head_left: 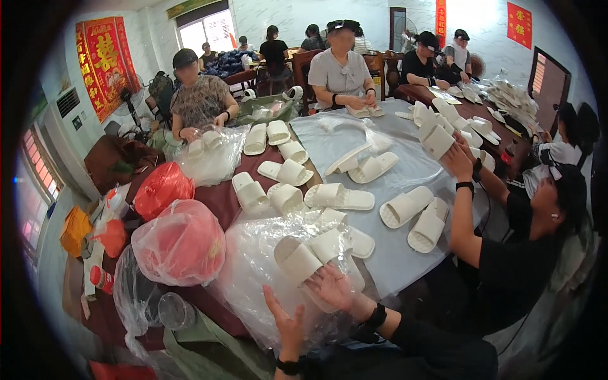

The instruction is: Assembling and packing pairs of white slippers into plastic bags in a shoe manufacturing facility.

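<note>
My left hand [288, 326] is raised at the near edge of the table, fingers apart and nothing in it. Palm up, my right hand [334, 288] has its fingers spread against a pair of cream slippers [296, 256]. I cannot tell whether it bears any of their weight. Clear plastic lies around this pair, and a large sheet of clear plastic film [250, 253] spreads to the left of it. Just beyond are more loose cream slippers [339, 196], some lying singly and some in pairs.
Plastic-wrapped red bundles [183, 244] and a clear plastic tub [175, 310] stand on the left. A pair of slippers [415, 215] lies on the grey cover [386, 253]. At the right, a co-worker's hands [459, 158] hold a slipper. Other people sit across the table, handling slippers.
</note>
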Tool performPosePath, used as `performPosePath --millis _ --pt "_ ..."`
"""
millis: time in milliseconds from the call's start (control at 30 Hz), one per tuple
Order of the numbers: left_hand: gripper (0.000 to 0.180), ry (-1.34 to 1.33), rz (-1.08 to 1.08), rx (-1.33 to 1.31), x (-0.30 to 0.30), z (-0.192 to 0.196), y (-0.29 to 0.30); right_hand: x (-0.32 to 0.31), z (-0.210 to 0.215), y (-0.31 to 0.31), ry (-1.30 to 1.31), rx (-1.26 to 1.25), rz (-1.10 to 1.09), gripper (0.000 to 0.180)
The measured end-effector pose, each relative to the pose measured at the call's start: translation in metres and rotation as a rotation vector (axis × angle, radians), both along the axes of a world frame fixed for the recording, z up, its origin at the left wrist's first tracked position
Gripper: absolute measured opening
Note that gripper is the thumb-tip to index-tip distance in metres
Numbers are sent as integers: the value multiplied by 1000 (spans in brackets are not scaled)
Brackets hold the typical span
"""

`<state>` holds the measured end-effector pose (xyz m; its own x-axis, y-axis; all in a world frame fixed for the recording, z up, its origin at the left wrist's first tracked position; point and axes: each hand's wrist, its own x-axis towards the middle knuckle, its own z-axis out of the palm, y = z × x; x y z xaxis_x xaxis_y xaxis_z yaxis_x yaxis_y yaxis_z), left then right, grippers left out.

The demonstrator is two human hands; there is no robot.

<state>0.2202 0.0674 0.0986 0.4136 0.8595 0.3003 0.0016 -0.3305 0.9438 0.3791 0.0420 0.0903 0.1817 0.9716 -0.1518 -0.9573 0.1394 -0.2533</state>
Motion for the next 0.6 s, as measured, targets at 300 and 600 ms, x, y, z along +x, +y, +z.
performPosePath --millis 300,600 --pt "95 -294 81 -360 5 -18 15 1 4 8 93 213 161 45" --pt "70 -607 -25 -795 0 -41 27 1 7 9 100 310 326 46"
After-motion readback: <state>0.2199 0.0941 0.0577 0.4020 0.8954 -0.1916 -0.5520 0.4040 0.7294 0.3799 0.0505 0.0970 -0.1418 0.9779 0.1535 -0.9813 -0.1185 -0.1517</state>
